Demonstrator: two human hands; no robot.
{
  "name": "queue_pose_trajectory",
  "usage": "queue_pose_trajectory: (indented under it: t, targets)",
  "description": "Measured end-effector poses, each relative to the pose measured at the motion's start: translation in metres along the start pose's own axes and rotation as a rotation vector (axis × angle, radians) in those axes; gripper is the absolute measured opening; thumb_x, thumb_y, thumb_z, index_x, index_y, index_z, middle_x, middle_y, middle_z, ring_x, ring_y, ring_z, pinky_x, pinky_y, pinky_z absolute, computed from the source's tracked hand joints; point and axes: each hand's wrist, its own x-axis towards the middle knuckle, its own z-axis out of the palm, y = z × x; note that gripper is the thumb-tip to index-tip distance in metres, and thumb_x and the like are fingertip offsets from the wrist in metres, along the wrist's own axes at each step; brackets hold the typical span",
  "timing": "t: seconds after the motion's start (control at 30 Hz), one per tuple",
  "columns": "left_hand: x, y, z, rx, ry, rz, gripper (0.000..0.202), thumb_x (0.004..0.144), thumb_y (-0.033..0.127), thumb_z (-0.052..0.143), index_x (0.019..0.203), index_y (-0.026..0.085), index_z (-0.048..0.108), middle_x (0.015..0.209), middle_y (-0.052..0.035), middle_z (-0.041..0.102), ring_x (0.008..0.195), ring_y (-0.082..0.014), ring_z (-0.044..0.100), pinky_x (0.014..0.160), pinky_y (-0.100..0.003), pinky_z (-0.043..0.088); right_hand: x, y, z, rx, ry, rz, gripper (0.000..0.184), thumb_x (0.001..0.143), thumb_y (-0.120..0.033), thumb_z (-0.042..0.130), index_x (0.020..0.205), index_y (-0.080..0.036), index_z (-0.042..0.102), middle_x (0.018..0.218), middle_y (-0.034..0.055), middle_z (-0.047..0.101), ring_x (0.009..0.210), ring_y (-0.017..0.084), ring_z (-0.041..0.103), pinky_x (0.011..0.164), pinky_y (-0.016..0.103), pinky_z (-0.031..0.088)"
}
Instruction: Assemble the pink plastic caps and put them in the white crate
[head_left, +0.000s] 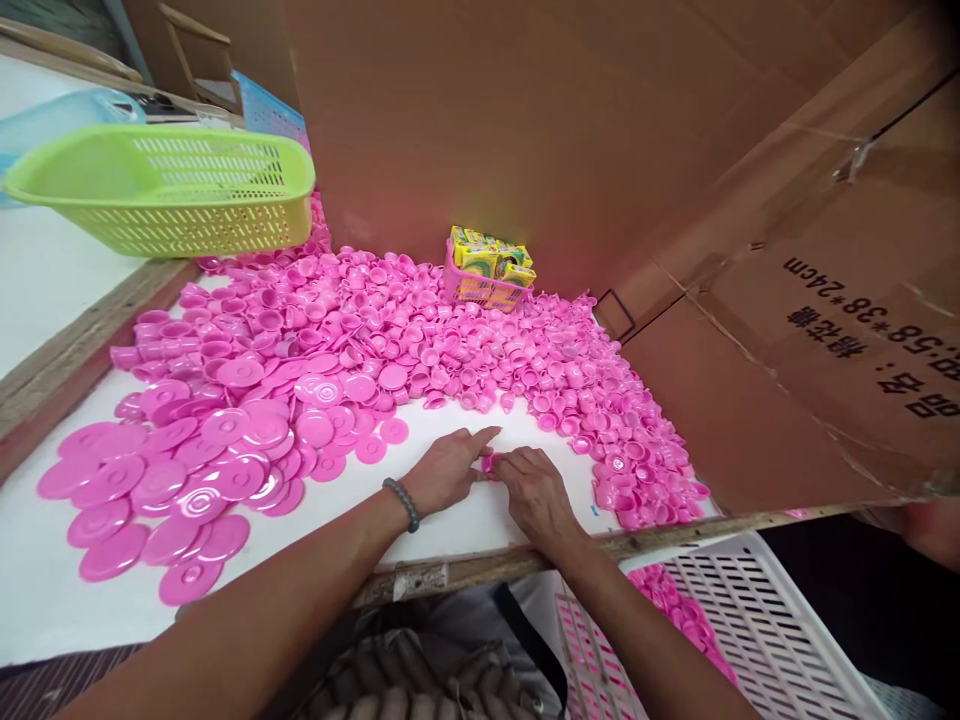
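Note:
My left hand (448,470) and my right hand (536,497) meet over the white tabletop, near its front edge. Between their fingertips is a small pink cup (491,463), mostly covered by the fingers. The right hand pinches it from the right. My left thumb and a curled finger press on its other side, while the left index finger stretches out above it. Beyond the hands spreads a heap of small pink toy cups (469,350). To the left lie overlapping pink plates (202,500) of various sizes, some of them glossy.
A pink basket (487,290) holding yellow packets (480,258) stands in the heap. A green basket (225,225) is at the back left, beside a wooden rail (90,345). Cardboard (600,130) walls the back and right. Below right, a white crate (765,610) holds pink pieces.

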Motion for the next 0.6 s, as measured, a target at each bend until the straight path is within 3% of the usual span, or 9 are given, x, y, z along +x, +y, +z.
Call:
queue_pose_trajectory:
  t: [0.07,0.17,0.27,0.33,0.43,0.5,0.6]
  targets:
    - [-0.001,0.001,-0.001,-0.031,0.023,-0.007,0.056,0.075,0.013,0.052,0.128,0.021,0.036,0.096,-0.0049,0.061,0.089,-0.0175,0.054,0.079,-0.029,0.042,-0.002,0.001,0.001,0.154,0.054,0.067,0.021,0.083,-0.010,0.043,0.082,-0.018,0.063,0.076,0.0042,0.063,0.075,0.017,0.050,0.069,0.031,0.036]
    - [-0.001,0.001,-0.002,-0.140,0.057,-0.027,0.041,0.075,0.021,0.056,0.115,0.022,0.050,0.091,-0.0037,0.062,0.081,-0.0157,0.056,0.074,-0.026,0.043,-0.001,0.001,0.002,0.528,0.137,0.295,0.017,0.083,-0.023,0.048,0.080,-0.020,0.064,0.079,0.0023,0.065,0.076,0.016,0.054,0.069,0.029,0.041]
    - [-0.001,0.000,-0.004,-0.320,0.040,-0.060,0.026,0.072,0.028,0.060,0.096,0.019,0.058,0.080,-0.0015,0.064,0.073,-0.0138,0.058,0.067,-0.022,0.043,0.002,-0.002,0.003,0.892,0.093,0.551,0.023,0.081,-0.036,0.051,0.082,-0.017,0.063,0.070,0.0006,0.064,0.065,0.015,0.055,0.061,0.026,0.043]
    - [-0.001,-0.001,-0.005,-0.419,0.034,-0.111,0.023,0.069,0.031,0.063,0.087,0.017,0.059,0.070,-0.0003,0.064,0.066,-0.0126,0.058,0.060,-0.020,0.042,0.003,-0.004,0.005,1.008,0.085,0.614,0.027,0.081,-0.038,0.049,0.094,-0.017,0.060,0.067,-0.0003,0.063,0.061,0.013,0.055,0.058,0.025,0.043]
    - [0.001,-0.001,-0.009,-0.568,0.022,-0.272,0.023,0.067,0.034,0.064,0.078,0.015,0.057,0.055,0.0018,0.058,0.048,-0.0094,0.051,0.046,-0.018,0.037,0.002,-0.005,0.008,0.945,0.150,0.519,0.031,0.084,-0.035,0.048,0.110,-0.020,0.055,0.084,0.0024,0.063,0.074,0.014,0.057,0.068,0.027,0.045]
    - [0.002,0.000,-0.011,-0.663,0.003,-0.381,0.021,0.067,0.032,0.063,0.075,0.014,0.055,0.049,0.0031,0.055,0.040,-0.0081,0.048,0.041,-0.018,0.036,0.001,-0.004,0.010,0.800,0.170,0.376,0.030,0.083,-0.032,0.051,0.111,-0.024,0.056,0.099,0.0046,0.060,0.087,0.016,0.055,0.076,0.030,0.045]
    - [0.005,0.001,-0.012,-0.729,0.017,-0.468,0.016,0.067,0.026,0.063,0.070,0.014,0.053,0.046,0.0030,0.054,0.040,-0.0091,0.050,0.041,-0.019,0.041,0.001,-0.003,0.010,0.555,0.166,0.212,0.028,0.081,-0.028,0.055,0.108,-0.025,0.059,0.102,0.0056,0.058,0.094,0.019,0.051,0.079,0.034,0.045]
